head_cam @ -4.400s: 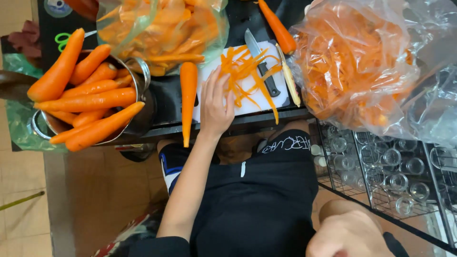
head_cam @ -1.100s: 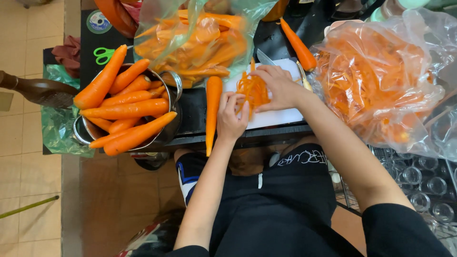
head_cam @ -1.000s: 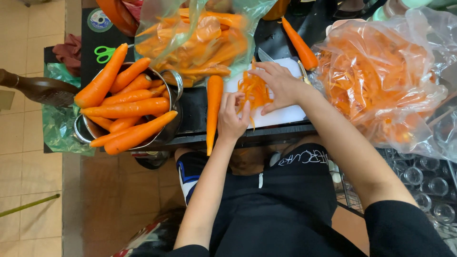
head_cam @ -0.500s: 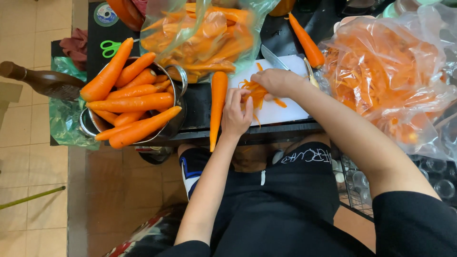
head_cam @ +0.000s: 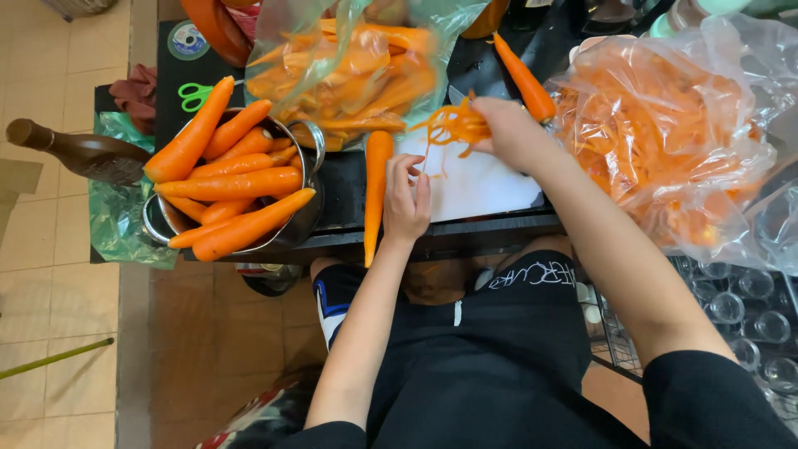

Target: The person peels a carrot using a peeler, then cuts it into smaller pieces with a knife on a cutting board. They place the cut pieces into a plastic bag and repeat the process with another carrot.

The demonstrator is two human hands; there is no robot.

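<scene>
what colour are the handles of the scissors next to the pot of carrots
Bright green. The scissors lie on the dark table just behind the metal pot; the head view shows them clearly.

The white cutting board (head_cam: pixel 490 187) lies mostly bare, open from the near side. A whole carrot (head_cam: pixel 376 195) borders it on the left, with a carrot-filled pot (head_cam: pixel 309 179) beyond. Bulging bags (head_cam: pixel 673 141) crowd the right, another bag (head_cam: pixel 349 58) the far side.
</scene>
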